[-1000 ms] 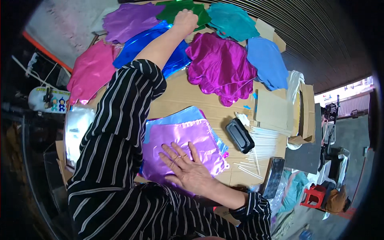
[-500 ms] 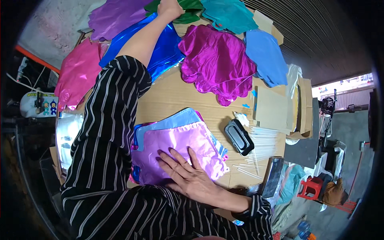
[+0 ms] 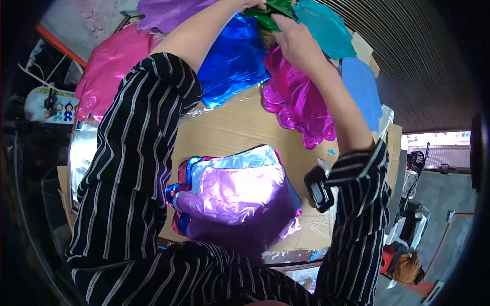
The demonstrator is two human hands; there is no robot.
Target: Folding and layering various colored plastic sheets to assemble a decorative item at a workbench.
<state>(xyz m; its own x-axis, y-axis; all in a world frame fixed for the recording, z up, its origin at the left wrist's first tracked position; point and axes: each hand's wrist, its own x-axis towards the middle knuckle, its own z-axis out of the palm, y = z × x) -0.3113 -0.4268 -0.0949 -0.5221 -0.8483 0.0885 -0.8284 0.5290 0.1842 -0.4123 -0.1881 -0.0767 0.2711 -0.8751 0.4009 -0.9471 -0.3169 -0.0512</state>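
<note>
At the far edge of the table lies a pile of green flat foil balloons (image 3: pixel 269 18). My left hand (image 3: pixel 253 3), partly cut off by the upper edge, has its fingers closed on the green foil. My right hand (image 3: pixel 295 40) reaches to the same pile from the right, thumb and fingers apart, fingertips at the foil. Close to my body is a stack of mixed foil balloons, with a light purple one (image 3: pixel 232 191) on top and a light blue one (image 3: pixel 255 157) showing beneath it. Shadow covers the stack's near part.
Around the cardboard-covered table (image 3: pixel 224 130) lie piles of pink (image 3: pixel 115 66), purple (image 3: pixel 171 14), blue (image 3: pixel 232 61), magenta (image 3: pixel 301 109), teal (image 3: pixel 326 28) and light blue foil (image 3: pixel 360 92). A black tray (image 3: pixel 319 189) sits by my right sleeve, near clear straws (image 3: pixel 319 224).
My right hand has left the light purple balloon and moved up and away to the green pile. My left hand has stayed at the green foil. The view has shifted slightly.
</note>
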